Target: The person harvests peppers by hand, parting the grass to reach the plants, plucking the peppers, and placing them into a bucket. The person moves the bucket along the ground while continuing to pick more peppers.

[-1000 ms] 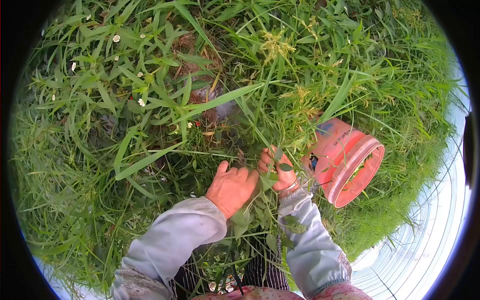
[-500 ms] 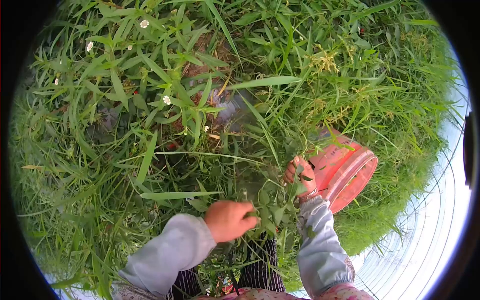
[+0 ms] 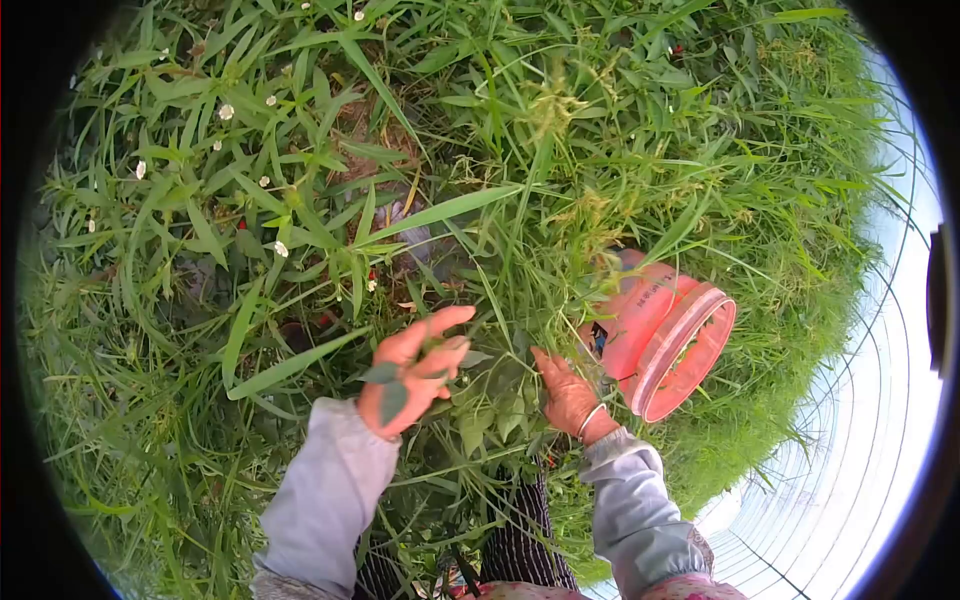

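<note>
My left hand [image 3: 415, 365] is raised over the weeds left of centre, its index finger stretched out and the other fingers loosely curled and apart. A dark green leaf [image 3: 393, 402] overlaps its palm side; no hold on it shows. My right hand [image 3: 568, 395], with a bangle [image 3: 590, 420] at the wrist, reaches into a leafy plant [image 3: 505, 412]. Its visible fingers look stretched out against the stems, the tips partly hidden by foliage. Just right of that hand, a pink-red plastic bucket [image 3: 650, 310] lies tipped on its side, its mouth facing down to the right.
Tall grass and weeds [image 3: 180, 300] surround my hands. Small white flowers [image 3: 281, 249] and several red spots show at the left and top. A patch of brown soil [image 3: 370, 165] lies ahead. My striped trouser legs [image 3: 525, 530] are at the bottom.
My left hand has moved up and left, its fingers spreading apart. My right hand has shifted slightly left and down, and its fist has loosened. The view has shifted somewhat.
</note>
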`<act>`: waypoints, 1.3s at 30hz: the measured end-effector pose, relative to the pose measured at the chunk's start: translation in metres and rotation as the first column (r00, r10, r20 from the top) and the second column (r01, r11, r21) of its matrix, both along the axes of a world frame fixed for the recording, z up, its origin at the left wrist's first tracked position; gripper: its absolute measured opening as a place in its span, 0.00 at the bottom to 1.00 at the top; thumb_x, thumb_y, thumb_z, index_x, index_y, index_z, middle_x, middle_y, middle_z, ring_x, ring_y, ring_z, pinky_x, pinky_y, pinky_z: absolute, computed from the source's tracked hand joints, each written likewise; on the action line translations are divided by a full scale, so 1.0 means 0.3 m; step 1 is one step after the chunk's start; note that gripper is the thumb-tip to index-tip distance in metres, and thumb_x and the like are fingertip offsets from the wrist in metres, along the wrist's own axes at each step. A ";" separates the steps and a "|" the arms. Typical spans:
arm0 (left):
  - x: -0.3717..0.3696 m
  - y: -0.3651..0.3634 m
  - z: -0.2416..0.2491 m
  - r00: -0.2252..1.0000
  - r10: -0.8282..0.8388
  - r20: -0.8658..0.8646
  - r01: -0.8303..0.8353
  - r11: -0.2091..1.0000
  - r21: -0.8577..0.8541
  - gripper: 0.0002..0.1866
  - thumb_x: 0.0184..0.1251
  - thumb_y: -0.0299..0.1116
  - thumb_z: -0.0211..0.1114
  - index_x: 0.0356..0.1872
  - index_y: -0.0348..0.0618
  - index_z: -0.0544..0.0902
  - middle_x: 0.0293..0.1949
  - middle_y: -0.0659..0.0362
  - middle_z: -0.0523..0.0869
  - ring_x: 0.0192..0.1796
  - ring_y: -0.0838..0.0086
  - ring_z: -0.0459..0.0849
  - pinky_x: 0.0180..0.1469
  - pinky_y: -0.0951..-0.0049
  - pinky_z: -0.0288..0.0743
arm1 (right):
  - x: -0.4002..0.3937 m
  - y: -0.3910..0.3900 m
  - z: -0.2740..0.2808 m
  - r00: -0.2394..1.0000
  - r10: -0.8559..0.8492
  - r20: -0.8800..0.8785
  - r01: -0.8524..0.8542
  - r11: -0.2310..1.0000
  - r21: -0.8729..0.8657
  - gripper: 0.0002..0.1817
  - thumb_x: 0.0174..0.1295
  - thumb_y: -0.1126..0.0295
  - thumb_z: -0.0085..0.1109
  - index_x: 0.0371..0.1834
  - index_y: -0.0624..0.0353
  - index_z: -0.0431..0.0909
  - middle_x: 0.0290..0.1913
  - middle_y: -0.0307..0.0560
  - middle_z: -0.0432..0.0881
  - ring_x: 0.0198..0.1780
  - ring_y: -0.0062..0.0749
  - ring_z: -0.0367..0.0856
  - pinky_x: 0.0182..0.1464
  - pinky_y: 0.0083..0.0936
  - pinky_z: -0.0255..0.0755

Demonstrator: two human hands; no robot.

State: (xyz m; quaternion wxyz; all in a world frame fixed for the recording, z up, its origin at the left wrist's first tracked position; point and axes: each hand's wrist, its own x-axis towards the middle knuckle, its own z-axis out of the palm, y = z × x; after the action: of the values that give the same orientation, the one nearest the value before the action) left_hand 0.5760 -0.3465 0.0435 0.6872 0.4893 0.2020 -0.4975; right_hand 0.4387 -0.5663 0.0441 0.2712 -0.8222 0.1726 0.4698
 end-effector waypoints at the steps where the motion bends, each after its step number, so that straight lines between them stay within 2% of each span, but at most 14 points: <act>1: -0.020 -0.057 -0.017 0.975 -0.174 0.136 0.165 0.984 0.074 0.22 0.64 0.30 0.59 0.60 0.48 0.72 0.31 0.60 0.79 0.24 0.83 0.72 0.26 0.81 0.71 | 0.023 0.011 0.024 0.997 0.075 0.017 -0.075 0.997 -0.015 0.35 0.51 0.79 0.52 0.66 0.54 0.56 0.62 0.62 0.64 0.57 0.59 0.69 0.61 0.40 0.64; 2: -0.040 -0.114 -0.035 0.904 -0.341 0.259 0.303 0.937 0.174 0.24 0.64 0.28 0.58 0.63 0.55 0.70 0.32 0.61 0.80 0.27 0.85 0.72 0.30 0.83 0.68 | 0.032 0.019 0.045 0.988 0.151 0.034 -0.150 0.988 -0.034 0.35 0.50 0.78 0.52 0.66 0.54 0.57 0.61 0.61 0.65 0.56 0.58 0.70 0.60 0.40 0.64; 3: -0.118 -0.174 -0.128 0.732 -0.467 0.496 0.378 0.884 0.275 0.26 0.64 0.30 0.57 0.63 0.59 0.68 0.32 0.57 0.82 0.31 0.77 0.79 0.35 0.76 0.73 | 0.042 0.027 0.071 0.973 0.224 0.047 -0.221 0.974 -0.056 0.34 0.50 0.78 0.53 0.65 0.54 0.58 0.61 0.61 0.66 0.56 0.58 0.70 0.60 0.40 0.64; 4: -0.121 -0.211 -0.149 0.586 -0.619 0.523 0.499 0.784 0.369 0.24 0.62 0.32 0.58 0.61 0.57 0.69 0.35 0.52 0.83 0.34 0.61 0.82 0.38 0.66 0.75 | 0.059 0.014 0.118 0.948 0.298 0.112 -0.296 0.955 -0.032 0.31 0.50 0.77 0.54 0.61 0.55 0.63 0.60 0.60 0.67 0.55 0.57 0.71 0.58 0.41 0.65; 8: -0.217 -0.234 -0.190 0.443 -0.748 0.494 0.636 0.650 0.416 0.19 0.59 0.35 0.59 0.53 0.51 0.72 0.37 0.50 0.82 0.39 0.52 0.80 0.41 0.57 0.74 | 0.299 0.015 0.323 0.913 0.314 0.262 -0.322 0.947 -0.014 0.22 0.50 0.76 0.54 0.52 0.59 0.71 0.52 0.57 0.73 0.49 0.53 0.75 0.51 0.40 0.70; 10: -0.323 -0.226 -0.228 0.421 -0.726 0.544 0.606 0.671 0.426 0.16 0.59 0.34 0.59 0.48 0.48 0.73 0.36 0.51 0.81 0.39 0.52 0.80 0.40 0.56 0.73 | 0.406 0.027 0.279 0.918 0.101 0.385 -0.183 0.966 0.184 0.17 0.52 0.75 0.54 0.48 0.60 0.73 0.51 0.56 0.74 0.49 0.54 0.75 0.47 0.40 0.73; 12: -0.361 -0.229 -0.242 0.394 -0.744 0.540 0.616 0.650 0.445 0.14 0.59 0.34 0.58 0.46 0.47 0.72 0.36 0.51 0.80 0.38 0.53 0.79 0.39 0.56 0.73 | 0.500 0.076 0.101 0.887 0.138 0.441 -0.242 0.952 0.188 0.16 0.53 0.78 0.51 0.47 0.62 0.74 0.43 0.55 0.78 0.46 0.50 0.78 0.44 0.37 0.75; 15: -0.389 -0.216 -0.236 0.391 -0.706 0.591 0.547 0.694 0.468 0.15 0.57 0.34 0.58 0.45 0.49 0.71 0.33 0.53 0.79 0.36 0.56 0.80 0.36 0.57 0.73 | 0.567 0.083 -0.278 0.766 0.458 0.451 -0.393 0.889 -0.236 0.16 0.53 0.77 0.50 0.47 0.59 0.76 0.41 0.52 0.80 0.47 0.44 0.79 0.44 0.33 0.75; 16: -0.380 -0.207 -0.200 0.383 -0.715 0.585 0.530 0.689 0.495 0.17 0.57 0.35 0.60 0.47 0.49 0.71 0.32 0.53 0.79 0.35 0.56 0.80 0.35 0.58 0.74 | 0.592 0.080 -0.344 0.852 0.424 0.308 -0.360 0.900 -0.245 0.16 0.55 0.76 0.49 0.47 0.58 0.76 0.43 0.52 0.80 0.49 0.42 0.78 0.44 0.33 0.75; 19: -0.391 -0.159 -0.146 0.349 -0.744 0.570 0.473 0.665 0.578 0.21 0.55 0.39 0.64 0.52 0.52 0.73 0.28 0.57 0.77 0.30 0.62 0.81 0.30 0.65 0.75 | 0.602 0.071 -0.483 0.750 0.637 0.181 -0.502 0.726 -0.470 0.15 0.55 0.73 0.49 0.47 0.59 0.77 0.45 0.51 0.79 0.50 0.43 0.76 0.48 0.34 0.72; 24: -0.433 -0.067 -0.052 0.642 -0.482 0.596 0.181 0.851 0.493 0.20 0.48 0.27 0.69 0.46 0.47 0.79 0.28 0.58 0.80 0.25 0.64 0.80 0.28 0.68 0.75 | 0.569 0.046 -0.516 0.741 0.670 0.053 -0.498 0.599 -0.627 0.14 0.60 0.68 0.48 0.48 0.54 0.77 0.55 0.50 0.75 0.59 0.40 0.70 0.55 0.36 0.68; 27: -0.413 -0.031 -0.025 0.731 -0.335 0.595 0.076 0.906 0.417 0.16 0.51 0.26 0.68 0.44 0.43 0.79 0.32 0.56 0.82 0.28 0.66 0.82 0.30 0.72 0.76 | 0.577 0.005 -0.519 0.680 0.733 0.019 -0.609 0.579 -0.541 0.16 0.62 0.63 0.45 0.46 0.59 0.78 0.48 0.51 0.79 0.51 0.43 0.77 0.49 0.34 0.70; 30: -0.332 -0.026 -0.023 0.810 -0.254 0.529 0.058 0.932 0.358 0.14 0.55 0.28 0.66 0.43 0.38 0.79 0.36 0.52 0.83 0.35 0.63 0.84 0.37 0.70 0.77 | 0.618 0.000 -0.429 0.803 0.587 0.101 -0.514 0.769 -0.379 0.16 0.60 0.59 0.51 0.43 0.58 0.78 0.44 0.53 0.81 0.47 0.43 0.79 0.47 0.37 0.72; 39: -0.246 -0.004 -0.031 0.792 -0.107 0.602 -0.091 0.953 0.288 0.13 0.56 0.25 0.65 0.44 0.36 0.79 0.38 0.51 0.83 0.38 0.65 0.83 0.41 0.73 0.76 | 0.454 0.073 -0.295 0.897 0.210 0.388 -0.174 0.977 -0.126 0.14 0.63 0.60 0.50 0.45 0.55 0.76 0.39 0.56 0.80 0.41 0.48 0.80 0.43 0.34 0.73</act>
State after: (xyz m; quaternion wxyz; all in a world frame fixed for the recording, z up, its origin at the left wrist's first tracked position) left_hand 0.5021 -0.3478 0.0344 0.6302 0.7235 0.0407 -0.2789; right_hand 0.5748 -0.5443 -0.0444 0.2164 -0.9248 0.0521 0.3087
